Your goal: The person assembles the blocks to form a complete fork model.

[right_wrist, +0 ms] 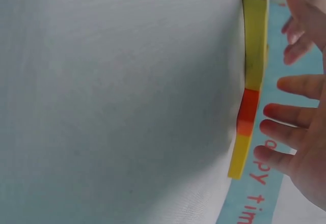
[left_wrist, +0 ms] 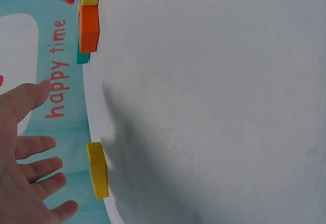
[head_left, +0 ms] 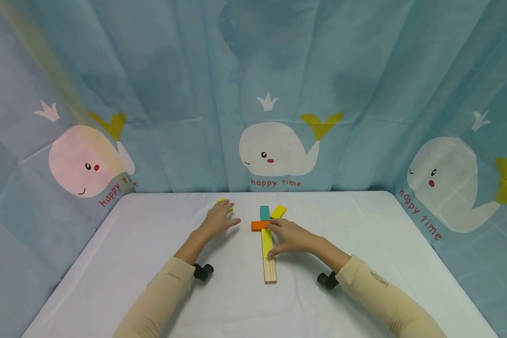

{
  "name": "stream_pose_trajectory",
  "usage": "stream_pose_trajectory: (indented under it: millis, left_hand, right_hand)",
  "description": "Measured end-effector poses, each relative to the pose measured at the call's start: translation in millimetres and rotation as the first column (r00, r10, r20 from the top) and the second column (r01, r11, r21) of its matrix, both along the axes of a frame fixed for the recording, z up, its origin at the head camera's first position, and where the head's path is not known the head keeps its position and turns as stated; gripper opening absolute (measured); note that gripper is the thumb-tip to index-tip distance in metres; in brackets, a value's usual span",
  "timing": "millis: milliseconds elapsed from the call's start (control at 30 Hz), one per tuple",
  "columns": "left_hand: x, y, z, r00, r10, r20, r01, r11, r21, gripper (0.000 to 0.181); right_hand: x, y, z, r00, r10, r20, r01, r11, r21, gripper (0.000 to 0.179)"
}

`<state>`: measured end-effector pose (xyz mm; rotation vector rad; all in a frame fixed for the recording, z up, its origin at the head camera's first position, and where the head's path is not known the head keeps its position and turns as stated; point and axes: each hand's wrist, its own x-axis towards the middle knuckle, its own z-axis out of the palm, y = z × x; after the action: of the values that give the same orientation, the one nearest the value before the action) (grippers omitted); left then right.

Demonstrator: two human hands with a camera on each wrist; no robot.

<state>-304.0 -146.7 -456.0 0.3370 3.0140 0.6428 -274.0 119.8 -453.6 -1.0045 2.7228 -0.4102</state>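
Observation:
Several wooden blocks lie in a figure at the middle of the white table. A bare wood block is nearest, and a yellow block continues from its far end. Across that lies an orange block, with a teal block and a slanted yellow block beyond it. My right hand hovers over the figure's right side, fingers extended and holding nothing. To the left, my left hand has its fingers spread beside a separate yellow block, partly hidden in the head view.
White cloth covers the table. Behind it and at both sides hangs a blue curtain printed with whales, close to the table's far edge. Black wrist cameras stick out from the beige sleeves.

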Motion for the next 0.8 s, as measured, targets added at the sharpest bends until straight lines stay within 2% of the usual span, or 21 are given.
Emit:
stream_pose_trajectory:
  millis: [200,400,800]
  left_hand:
    - [-6.2,-8.0,-1.3,1.0,0.0,-0.016,0.0,1.0,0.012,0.066]
    - [-13.9,-14.6,-5.4,0.999,0.012,-0.036,-0.012,1.0,-0.001,0.066]
    - [-24.8,-26.2,-13.2,0.997,0.078,0.001,-0.078,0.996,0.049,0.066]
  right_hand:
    - [2.7,0,-4.2,0.999,0.028,-0.023,-0.028,0.999,0.022,0.096]
    - [6.2,-1,-6.2,1.0,0.012,-0.012,-0.011,0.998,0.056,0.1]
    - [10.0,-4,-7.3,0.999,0.02,-0.032,-0.017,0.995,0.093,0.097]
